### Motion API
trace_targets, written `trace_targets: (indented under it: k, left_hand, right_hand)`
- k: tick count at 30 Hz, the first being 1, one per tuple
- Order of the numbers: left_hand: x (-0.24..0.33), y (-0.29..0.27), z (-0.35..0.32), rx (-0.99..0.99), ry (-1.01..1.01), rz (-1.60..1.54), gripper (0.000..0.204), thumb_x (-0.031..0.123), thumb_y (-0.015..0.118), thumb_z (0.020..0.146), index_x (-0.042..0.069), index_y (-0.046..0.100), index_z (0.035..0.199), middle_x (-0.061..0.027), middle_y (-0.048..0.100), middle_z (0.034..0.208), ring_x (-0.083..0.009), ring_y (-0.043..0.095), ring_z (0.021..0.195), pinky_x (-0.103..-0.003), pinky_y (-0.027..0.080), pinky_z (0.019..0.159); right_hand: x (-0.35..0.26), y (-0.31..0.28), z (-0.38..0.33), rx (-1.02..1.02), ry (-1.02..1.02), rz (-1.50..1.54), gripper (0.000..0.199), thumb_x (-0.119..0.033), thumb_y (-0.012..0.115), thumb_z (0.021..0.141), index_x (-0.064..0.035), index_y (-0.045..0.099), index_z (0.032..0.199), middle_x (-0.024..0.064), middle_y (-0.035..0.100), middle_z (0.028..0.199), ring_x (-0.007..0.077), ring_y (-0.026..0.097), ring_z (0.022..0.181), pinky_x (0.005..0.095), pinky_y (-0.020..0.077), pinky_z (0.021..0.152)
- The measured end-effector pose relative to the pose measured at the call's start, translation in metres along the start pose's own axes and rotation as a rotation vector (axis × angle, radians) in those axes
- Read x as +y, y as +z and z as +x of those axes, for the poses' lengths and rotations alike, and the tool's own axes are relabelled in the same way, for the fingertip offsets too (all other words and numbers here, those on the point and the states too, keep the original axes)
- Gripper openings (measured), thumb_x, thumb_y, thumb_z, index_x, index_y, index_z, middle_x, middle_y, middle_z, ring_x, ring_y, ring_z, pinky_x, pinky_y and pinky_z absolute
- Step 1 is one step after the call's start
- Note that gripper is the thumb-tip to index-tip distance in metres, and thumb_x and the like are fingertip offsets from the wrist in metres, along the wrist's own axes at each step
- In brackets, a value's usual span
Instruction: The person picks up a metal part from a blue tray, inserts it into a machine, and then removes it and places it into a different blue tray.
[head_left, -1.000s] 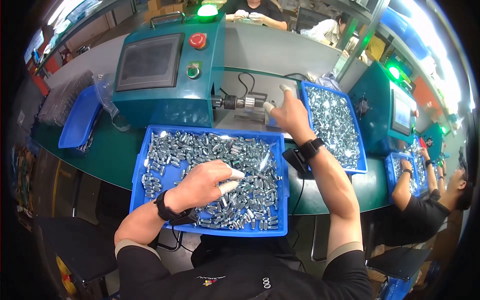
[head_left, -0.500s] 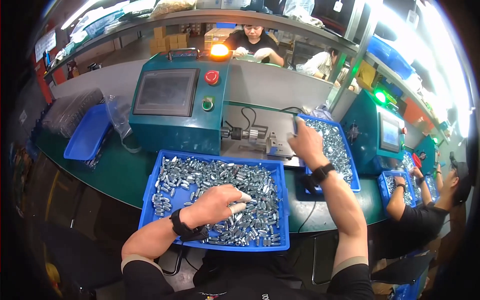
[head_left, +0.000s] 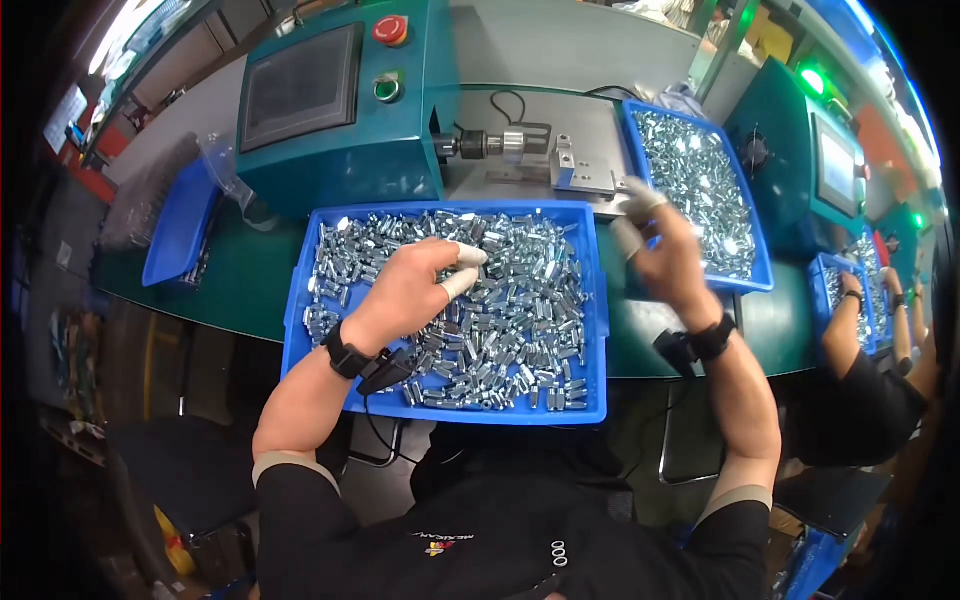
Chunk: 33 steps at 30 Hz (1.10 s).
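My left hand (head_left: 400,292) is over the near blue tray (head_left: 300,300), which is heaped with small shiny metal hex fittings (head_left: 500,325). Pale finger covers sit on its thumb and forefinger. Those tips are pinched close together; whatever lies between them is too small to make out. To the right, my right hand (head_left: 668,255) is raised beside the metal fixture block (head_left: 580,172), between the two trays. Its covered fingers are blurred by motion, so any held thing cannot be seen. A second blue tray (head_left: 763,275) of similar fittings stands beyond it.
A teal machine (head_left: 330,160) with a screen and red button stands behind the near tray; its chuck (head_left: 480,146) points toward the fixture. Another teal machine (head_left: 800,150) is at right, near a co-worker's arm (head_left: 845,320). An angled blue tray (head_left: 180,225) lies left.
The view has tipped downward. My right hand has come back from the far tray's near side, beside the fixture, toward me. My left hand stays over the near tray, its fingertips drawn together.
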<state>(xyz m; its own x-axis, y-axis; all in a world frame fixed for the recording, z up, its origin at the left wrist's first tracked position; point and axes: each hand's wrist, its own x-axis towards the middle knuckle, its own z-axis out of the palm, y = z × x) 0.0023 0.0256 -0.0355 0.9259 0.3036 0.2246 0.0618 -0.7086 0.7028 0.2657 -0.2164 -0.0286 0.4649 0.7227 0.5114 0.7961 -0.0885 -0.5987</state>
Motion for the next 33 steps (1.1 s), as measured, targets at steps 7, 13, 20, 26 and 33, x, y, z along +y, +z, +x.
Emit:
trace_targets:
  k: [7,13,20,26,33]
  left_hand:
    - [0.003,0.003,0.036,0.083,0.136,0.292,0.019,0.011,0.079,0.095,0.006,0.079,0.114,-0.011,0.075,0.103,-0.033,0.071,0.099,-0.042,0.058,0.083]
    - [-0.006,0.024,0.073,0.002,0.248,0.624,0.016,0.01,0.08,0.091,0.006,0.076,0.105,-0.0101,0.067,0.097,-0.0342,0.065,0.096,-0.047,0.054,0.081]
    - [0.001,0.031,0.069,-0.04,0.231,0.678,0.014,0.006,0.077,0.09,0.007,0.074,0.104,-0.0105,0.063,0.096,-0.0336,0.063,0.096,-0.047,0.054,0.082]
    - [0.023,0.02,0.075,-0.167,0.264,0.661,0.02,0.002,0.074,0.087,0.005,0.075,0.107,-0.0125,0.063,0.095,-0.0359,0.062,0.095,-0.048,0.054,0.082]
    - [0.07,0.006,0.122,-0.124,0.246,0.391,0.021,-0.001,0.075,0.091,0.002,0.074,0.112,-0.0105,0.073,0.099,-0.0301,0.071,0.095,-0.039,0.058,0.086]
  right_hand:
    - [-0.006,0.054,-0.017,-0.081,-0.175,0.161,0.052,-0.006,0.08,0.095,-0.0078,0.065,0.146,0.01,0.078,0.107,0.0191,0.074,0.087,0.0313,0.0578,0.068]
    - [0.005,0.066,-0.022,0.004,-0.076,0.296,0.046,-0.003,0.08,0.095,-0.0057,0.069,0.14,0.0113,0.077,0.104,0.0209,0.074,0.083,0.0321,0.0586,0.069]
    - [0.005,0.062,-0.025,0.019,-0.105,0.389,0.042,-0.002,0.079,0.094,-0.0028,0.071,0.135,0.0122,0.075,0.097,0.0226,0.075,0.079,0.0344,0.0601,0.07]
    - [0.004,0.057,-0.03,0.033,-0.098,0.395,0.04,-0.003,0.079,0.094,-0.0031,0.072,0.133,0.0134,0.075,0.097,0.0259,0.075,0.079,0.0361,0.06,0.069]
    - [0.002,0.053,-0.027,0.059,-0.095,0.399,0.034,-0.009,0.079,0.093,-0.0043,0.072,0.126,0.0146,0.073,0.093,0.0343,0.074,0.081,0.0437,0.0591,0.07]
